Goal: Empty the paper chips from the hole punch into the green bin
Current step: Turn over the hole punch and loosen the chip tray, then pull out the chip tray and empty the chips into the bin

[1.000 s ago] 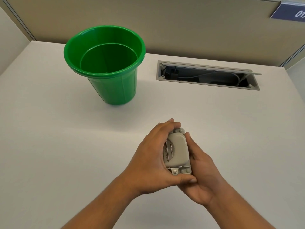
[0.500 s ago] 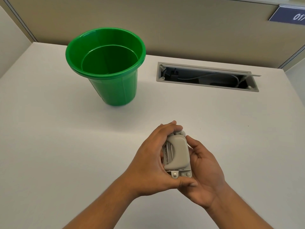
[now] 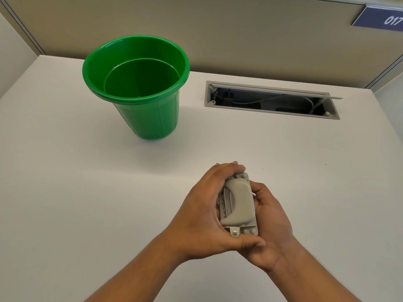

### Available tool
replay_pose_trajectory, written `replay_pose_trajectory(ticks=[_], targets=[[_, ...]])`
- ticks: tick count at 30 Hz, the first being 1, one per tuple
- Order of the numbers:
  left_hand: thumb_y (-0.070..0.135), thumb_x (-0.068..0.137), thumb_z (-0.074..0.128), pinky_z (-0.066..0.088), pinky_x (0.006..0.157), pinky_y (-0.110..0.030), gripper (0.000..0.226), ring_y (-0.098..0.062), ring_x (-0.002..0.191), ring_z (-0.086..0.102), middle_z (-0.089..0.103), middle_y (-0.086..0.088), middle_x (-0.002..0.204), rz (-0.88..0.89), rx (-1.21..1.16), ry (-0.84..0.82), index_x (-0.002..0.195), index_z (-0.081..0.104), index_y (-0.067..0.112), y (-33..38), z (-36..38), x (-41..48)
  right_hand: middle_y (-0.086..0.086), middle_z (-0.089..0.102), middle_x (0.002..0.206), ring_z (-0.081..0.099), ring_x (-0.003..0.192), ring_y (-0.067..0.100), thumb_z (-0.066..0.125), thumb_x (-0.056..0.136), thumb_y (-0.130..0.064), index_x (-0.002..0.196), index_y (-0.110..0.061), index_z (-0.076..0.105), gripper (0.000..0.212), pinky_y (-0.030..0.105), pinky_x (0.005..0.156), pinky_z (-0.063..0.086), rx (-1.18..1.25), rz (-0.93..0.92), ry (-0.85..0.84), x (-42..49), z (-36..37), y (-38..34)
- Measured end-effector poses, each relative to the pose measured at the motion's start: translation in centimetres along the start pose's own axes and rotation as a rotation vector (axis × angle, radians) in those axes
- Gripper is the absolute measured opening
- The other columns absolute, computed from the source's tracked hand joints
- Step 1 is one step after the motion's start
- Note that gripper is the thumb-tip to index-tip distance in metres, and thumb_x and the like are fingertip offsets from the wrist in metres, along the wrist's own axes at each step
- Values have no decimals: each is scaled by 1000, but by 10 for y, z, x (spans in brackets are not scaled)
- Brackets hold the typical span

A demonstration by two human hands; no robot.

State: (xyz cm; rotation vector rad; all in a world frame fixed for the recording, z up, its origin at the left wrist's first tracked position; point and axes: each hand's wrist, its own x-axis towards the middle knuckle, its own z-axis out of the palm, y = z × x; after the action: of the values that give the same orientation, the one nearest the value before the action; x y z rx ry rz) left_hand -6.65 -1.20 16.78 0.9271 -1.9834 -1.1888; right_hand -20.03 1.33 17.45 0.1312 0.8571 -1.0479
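A small grey hole punch (image 3: 238, 203) is held just above the white desk near its front, its handle side facing up. My left hand (image 3: 200, 214) wraps its left side, fingers curled over the far end and thumb under the near end. Cupped beneath and against its right side is my right hand (image 3: 270, 223). The green bin (image 3: 139, 110) stands upright at the back left, well away from both hands. Its inside looks bare. No paper chips are visible.
An open grey cable hatch (image 3: 272, 101) with wires inside is set into the white desk (image 3: 65, 192) at the back right. A beige partition wall (image 3: 218, 29) runs behind the desk, with a blue number sign (image 3: 381, 19) at the top right.
Both hands stay on the hole punch in nearly the same place. My right fingers have loosened a little along its right side, and the punch has shifted slightly in the grip.
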Motion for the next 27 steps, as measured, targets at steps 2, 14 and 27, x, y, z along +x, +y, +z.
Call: replay_pose_trajectory(ticks=[2,14,27], targets=[[39,52,97,45,89,-8,102,-6,123,52,50,17,131,-5,1,1,138,44,26,-1,1,1,6,71,88,71,81,22,51,88,-35,90,-12,74,32,31,78,54,8,0,-6,1,-1,0],[36,53,97,42,104,-14,104,-10,129,51,51,10,136,30,-3,7,140,43,23,-1,-5,-2,10,69,99,55,107,24,51,90,-36,102,-9,73,36,36,108,38,20,32,-25,3,-5,0],[37,54,96,46,104,-19,103,-14,129,52,52,10,137,46,7,88,141,43,22,-6,-16,-18,16,69,118,62,111,30,43,94,-33,126,-5,66,48,42,97,52,-9,-6,-78,5,-14,7]])
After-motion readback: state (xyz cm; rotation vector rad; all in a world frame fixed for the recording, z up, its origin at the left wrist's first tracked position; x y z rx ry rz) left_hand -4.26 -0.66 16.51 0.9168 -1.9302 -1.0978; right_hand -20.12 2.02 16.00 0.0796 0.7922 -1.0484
